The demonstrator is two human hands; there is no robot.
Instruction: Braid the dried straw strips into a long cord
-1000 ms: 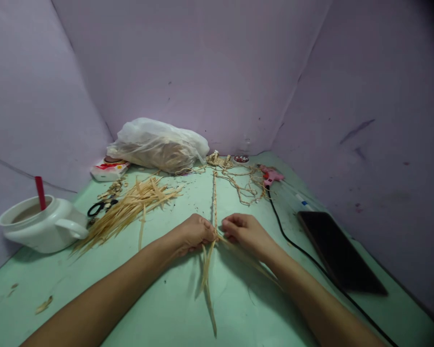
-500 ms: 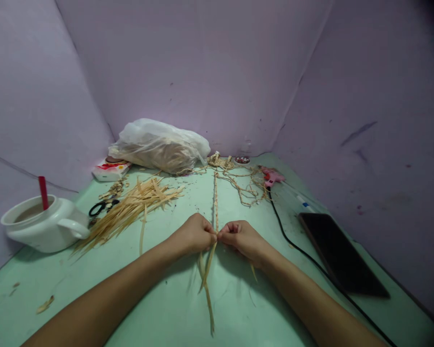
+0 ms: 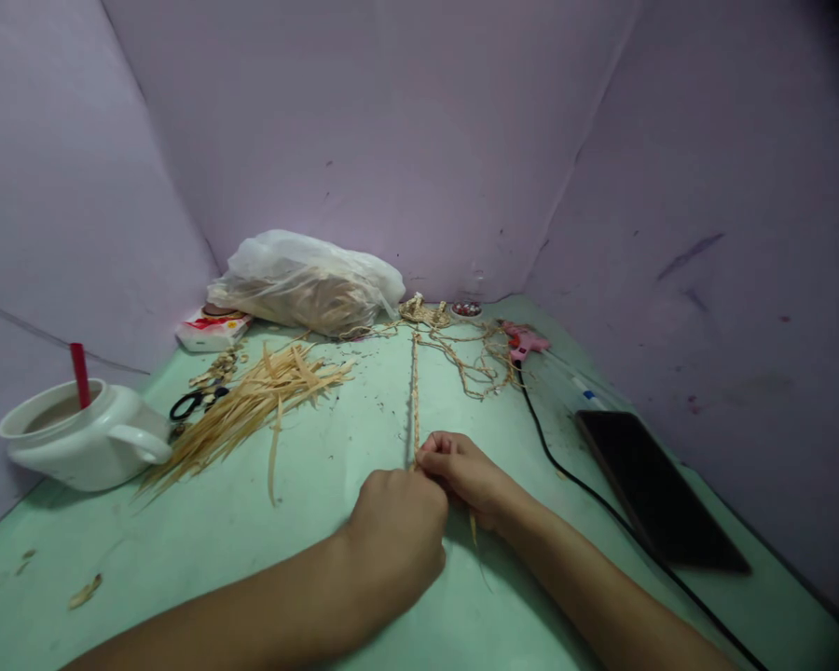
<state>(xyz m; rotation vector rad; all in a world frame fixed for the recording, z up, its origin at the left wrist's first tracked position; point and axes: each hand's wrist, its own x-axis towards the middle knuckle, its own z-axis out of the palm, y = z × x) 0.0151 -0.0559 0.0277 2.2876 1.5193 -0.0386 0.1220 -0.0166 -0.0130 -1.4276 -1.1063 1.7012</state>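
A thin straw braid point(image 3: 415, 391) runs straight away from me down the middle of the table. My right hand point(image 3: 465, 477) pinches its near end between thumb and fingertips, and a loose straw strip point(image 3: 474, 529) pokes out beneath that hand. Just nearer to me, my left hand point(image 3: 397, 524) is closed, its back towards me, touching or nearly touching the right fingers. It covers the loose strips at the braid's end, and its fingertips are hidden. To the left lies a pile of flat dried straw strips point(image 3: 252, 405), with one strip point(image 3: 273, 457) sticking out towards me.
Left: white pot point(image 3: 122, 452) with a red stick point(image 3: 79, 373), black-handled scissors point(image 3: 185, 404). Back: plastic bag point(image 3: 308, 280), small box point(image 3: 213, 334), woven straw piece point(image 3: 423, 310), tangled braid point(image 3: 472, 377). Right: pink glue gun point(image 3: 526, 343), black cord point(image 3: 566, 466), dark tablet or phone point(image 3: 661, 489).
My left hand has moved towards me and turned so its back covers the hanging strips. My right hand stays at the braid's end, nearly in place.
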